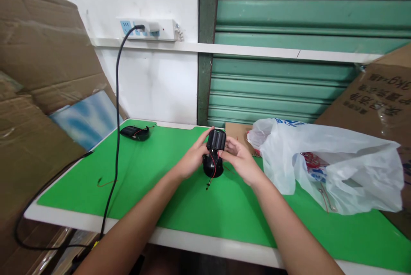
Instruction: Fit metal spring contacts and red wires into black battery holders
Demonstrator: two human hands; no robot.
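Note:
Both hands hold up a black plastic casing (pixel 213 164) over the middle of the green table. Its upper part has ribbed slots, its lower end is rounded, and a thin red and black wire with a small connector hangs from it. My left hand (pixel 195 156) grips the casing's left side, fingers wrapped along the edge. On the right side, my right hand (pixel 238 158) holds it with the thumb near the wire at the middle and the fingers behind. A similar black casing (pixel 135 133) with a wire lies at the table's back left.
A black cable (pixel 117 95) hangs from a wall power strip (pixel 167 29) across the table's left part. A small loose wire (pixel 107 184) lies there. A white plastic bag (pixel 356 159) with red wires sits on the right. Cardboard (pixel 41 52) stands on both sides.

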